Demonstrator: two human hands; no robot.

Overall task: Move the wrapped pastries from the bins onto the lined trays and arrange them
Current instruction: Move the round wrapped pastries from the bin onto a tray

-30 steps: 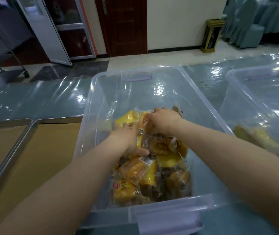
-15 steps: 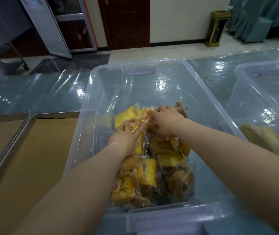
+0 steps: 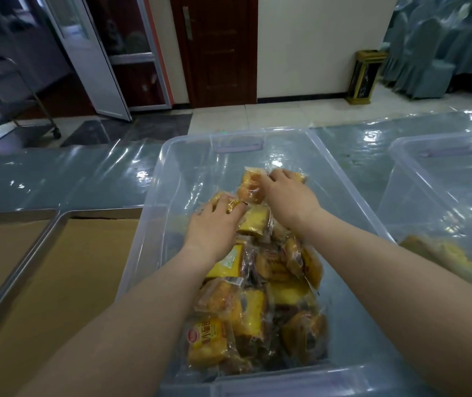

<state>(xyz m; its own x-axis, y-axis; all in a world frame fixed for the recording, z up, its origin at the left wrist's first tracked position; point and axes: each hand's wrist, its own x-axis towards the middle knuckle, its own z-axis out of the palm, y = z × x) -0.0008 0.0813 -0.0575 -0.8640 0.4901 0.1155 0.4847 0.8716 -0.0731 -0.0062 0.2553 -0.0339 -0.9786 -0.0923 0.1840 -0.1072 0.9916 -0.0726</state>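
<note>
Reaching into clear plastic bin [image 3: 177, 179]: right hand [image 3: 287, 196] fingers pinching glossy wrapped pastry [image 3: 251, 188]; left hand [image 3: 214, 223] fingers spread over crinkly pile.

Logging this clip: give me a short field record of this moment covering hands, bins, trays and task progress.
left hand: in the centre bin, fingers on a yellow wrapped pastry
right hand: gripping a wrapped pastry lifted above the pile
centre bin: clear plastic, pile of wrapped pastries at the near end
second bin: to the right, a few pastries inside
lined trays: left of the centre bin, brown paper liner, no pastries visible
progress: none placed yet
</note>
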